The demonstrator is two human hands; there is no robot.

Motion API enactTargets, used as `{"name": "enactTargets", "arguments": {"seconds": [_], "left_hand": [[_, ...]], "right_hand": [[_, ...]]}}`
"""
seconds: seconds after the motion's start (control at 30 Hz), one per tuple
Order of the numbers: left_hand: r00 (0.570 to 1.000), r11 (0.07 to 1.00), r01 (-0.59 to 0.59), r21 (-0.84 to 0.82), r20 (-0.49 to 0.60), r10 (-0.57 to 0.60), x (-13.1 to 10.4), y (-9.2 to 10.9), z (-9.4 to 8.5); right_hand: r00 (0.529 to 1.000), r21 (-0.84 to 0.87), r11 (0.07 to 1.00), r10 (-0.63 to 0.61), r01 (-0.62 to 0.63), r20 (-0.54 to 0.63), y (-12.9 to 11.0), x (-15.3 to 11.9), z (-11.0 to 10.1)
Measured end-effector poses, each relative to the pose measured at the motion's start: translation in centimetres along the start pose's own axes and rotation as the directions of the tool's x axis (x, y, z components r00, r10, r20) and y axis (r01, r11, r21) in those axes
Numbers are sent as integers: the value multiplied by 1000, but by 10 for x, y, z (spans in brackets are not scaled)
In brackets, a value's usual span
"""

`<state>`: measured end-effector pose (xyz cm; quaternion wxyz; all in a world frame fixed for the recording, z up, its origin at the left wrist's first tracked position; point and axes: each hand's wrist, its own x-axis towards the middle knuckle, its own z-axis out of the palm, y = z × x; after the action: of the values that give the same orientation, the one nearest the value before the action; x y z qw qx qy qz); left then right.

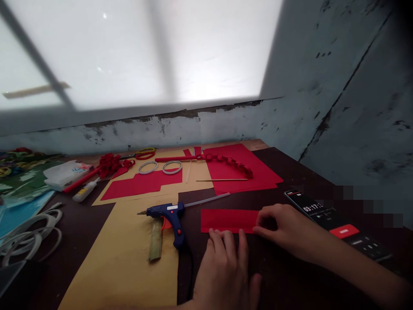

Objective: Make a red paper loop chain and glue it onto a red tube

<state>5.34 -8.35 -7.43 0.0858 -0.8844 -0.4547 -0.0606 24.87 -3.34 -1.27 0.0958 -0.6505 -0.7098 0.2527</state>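
A red paper strip [229, 218] lies on the dark table in front of me, with a narrow fold running along its near edge. My left hand [222, 262] rests palm down, fingers stretched out and their tips on that folded edge. Thumb and forefinger of my right hand [279, 224] pinch the strip's right end. To the left of the strip, a blue hot glue gun [167, 215] leans on a bamboo piece [155, 241], a clear glue stick [206, 199] sticking out of its back.
A phone [329, 219] showing a timer lies right of my right hand. Farther back are red paper sheets [238, 172], a red paper chain [230, 161], a thin wooden stick [222, 180], tape rings [172, 167] and scissors [145, 153]. Coiled white cable [32, 232] sits at left.
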Motion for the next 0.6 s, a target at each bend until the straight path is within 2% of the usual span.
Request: {"name": "enactTargets", "arguments": {"seconds": [0.13,0.37,0.6], "left_hand": [[998,1000,-13,-18,56,14,2,-1,-8],[969,997,-42,-61,239,55,11,-6,-36],[955,996,-23,-86,294,48,13,-5,-44]], "right_hand": [[1000,-14,1000,-7,7,-12,2,-1,0],[1000,-40,999,-12,12,-11,-2,-1,-1],[1000,-46,999,-7,6,-21,-3,-1,-1]]}}
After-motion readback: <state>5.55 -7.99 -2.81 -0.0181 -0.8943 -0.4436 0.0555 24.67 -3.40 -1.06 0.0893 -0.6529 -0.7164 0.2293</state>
